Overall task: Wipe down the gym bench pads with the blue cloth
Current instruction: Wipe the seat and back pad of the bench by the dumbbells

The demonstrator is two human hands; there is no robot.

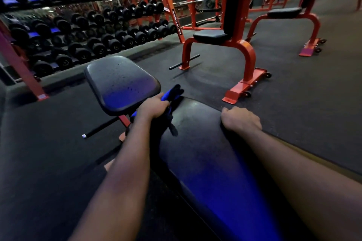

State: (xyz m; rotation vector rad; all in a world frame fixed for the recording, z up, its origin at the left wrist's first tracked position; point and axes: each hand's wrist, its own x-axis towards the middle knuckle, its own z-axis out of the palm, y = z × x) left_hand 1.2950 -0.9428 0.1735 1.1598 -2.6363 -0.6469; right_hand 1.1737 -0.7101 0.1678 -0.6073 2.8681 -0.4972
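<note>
The left hand (pixel 153 106) gripped the cloth (pixel 173 92) at the end of the pad (pixel 195 123); the right hand (pixel 242 118) curled its fingers over the pad's edge. Dumbbells (pixel 98 45) filled the rack (pixel 21 64).

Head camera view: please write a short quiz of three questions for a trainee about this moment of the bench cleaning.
1. True or false: the right hand holds the blue cloth.
2. Where is the cloth? A) on the floor B) in the left hand, at the gap between seat pad and back pad C) on the dumbbell rack
3. What colour is the frame of the upright bench behind?
Key: 1 false; 2 B; 3 red.
</note>
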